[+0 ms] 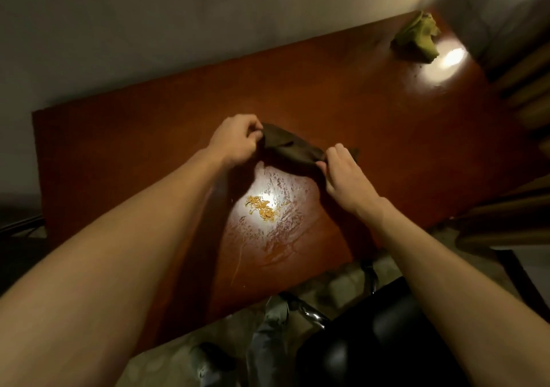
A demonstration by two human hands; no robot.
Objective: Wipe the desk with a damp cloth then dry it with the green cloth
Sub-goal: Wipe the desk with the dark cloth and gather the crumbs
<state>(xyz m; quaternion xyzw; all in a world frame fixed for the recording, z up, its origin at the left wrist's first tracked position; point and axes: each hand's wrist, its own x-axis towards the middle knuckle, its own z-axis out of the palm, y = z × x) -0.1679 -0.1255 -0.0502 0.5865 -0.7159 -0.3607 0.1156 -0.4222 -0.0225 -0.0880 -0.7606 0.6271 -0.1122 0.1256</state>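
Forearms [134,252] bare to frame edge; grey trousers [268,336] below.

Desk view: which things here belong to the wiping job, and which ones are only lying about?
For the job:
- desk
- dark cloth, gripped by left hand and right hand
- green cloth, at the far right corner
- orange crumbs on the wet patch

Not for the job:
- black chair

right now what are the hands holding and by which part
The dark cloth, by both ends: the left hand pinches one end, the right hand the opposite end, over the desk.
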